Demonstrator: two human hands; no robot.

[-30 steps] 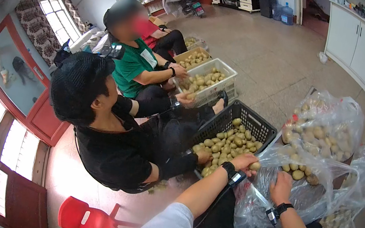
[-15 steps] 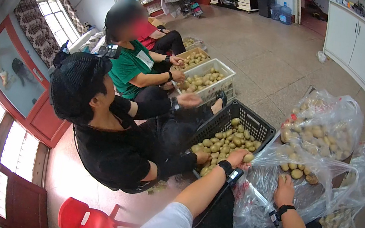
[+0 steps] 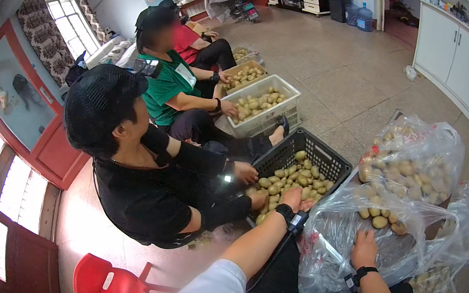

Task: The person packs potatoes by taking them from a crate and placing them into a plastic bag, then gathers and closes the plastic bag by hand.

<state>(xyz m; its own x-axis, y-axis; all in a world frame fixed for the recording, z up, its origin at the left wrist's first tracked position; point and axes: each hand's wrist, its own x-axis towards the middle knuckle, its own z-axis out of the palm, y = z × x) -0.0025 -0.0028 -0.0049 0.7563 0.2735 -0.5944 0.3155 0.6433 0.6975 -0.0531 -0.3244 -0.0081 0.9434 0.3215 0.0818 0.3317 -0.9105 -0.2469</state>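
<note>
My left hand is over the near edge of the black crate, down among the kiwifruit. Its fingertips are hard to see, so whether it grips one is unclear. My right hand is closed at the clear plastic bag, its fingers curled on the film just below several loose kiwifruit in the bag's mouth. Black bands with small devices are on both my wrists.
A co-worker in black sits to the left with both hands at the same crate. Beyond, a person in green works at a white crate. Another filled bag stands ahead right; a red stool is behind left.
My left hand has drawn back and left into the crate; the kiwifruit seen in its fingers before no longer shows. The co-worker's raised hand has dropped to the crate. My right hand barely moved.
</note>
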